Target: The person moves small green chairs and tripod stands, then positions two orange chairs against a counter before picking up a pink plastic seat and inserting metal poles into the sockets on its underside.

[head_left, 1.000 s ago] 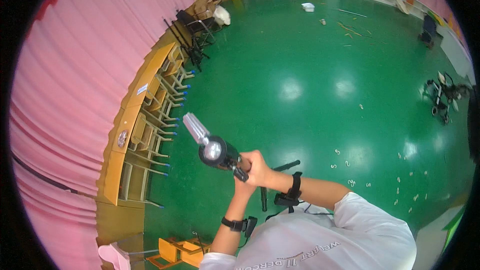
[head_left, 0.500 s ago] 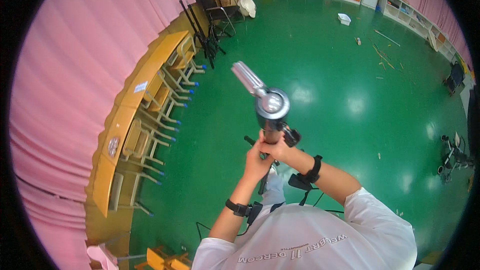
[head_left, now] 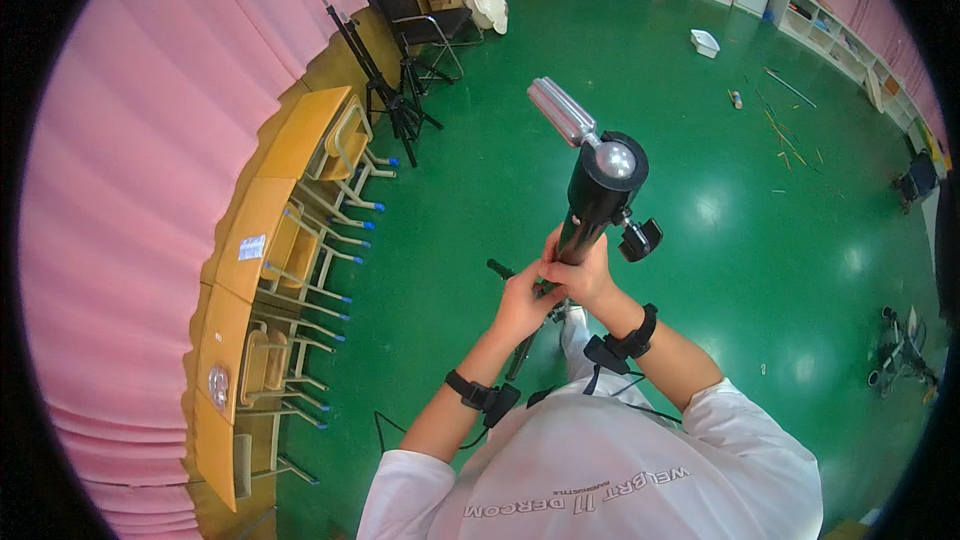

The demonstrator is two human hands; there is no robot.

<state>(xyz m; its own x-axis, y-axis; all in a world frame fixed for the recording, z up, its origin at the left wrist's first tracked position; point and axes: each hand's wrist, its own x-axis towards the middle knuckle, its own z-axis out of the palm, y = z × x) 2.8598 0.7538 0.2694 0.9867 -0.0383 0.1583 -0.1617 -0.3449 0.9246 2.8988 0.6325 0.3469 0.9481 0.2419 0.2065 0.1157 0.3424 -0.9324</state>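
In front of me a black tripod stand (head_left: 590, 202) points up toward the camera, tilted to the right. At its top a silver ball joint (head_left: 614, 159) sits in a black collar, with a ribbed silver bar (head_left: 562, 111) sticking out to the upper left. A black clamp knob (head_left: 641, 239) juts from the collar's right side. My right hand (head_left: 588, 270) wraps around the pole below the collar. Just beneath, my left hand (head_left: 530, 306) also grips the pole, its fingers closed. Black leg parts (head_left: 520, 356) show below my hands; the rest is hidden by my arms.
Wooden desks (head_left: 262, 202) with chairs (head_left: 345, 143) tucked against them line the pink curtain on the left. Folded black tripods (head_left: 392, 105) and a black chair (head_left: 425, 20) stand beyond. Sticks (head_left: 785, 137) and a white basin (head_left: 705, 43) lie on the green floor. A wheeled frame (head_left: 903, 355) is at right.
The stand's top has shifted right and slightly up in view, and its collar now shows more from the side. Both hands stay on the pole and have moved slightly right.
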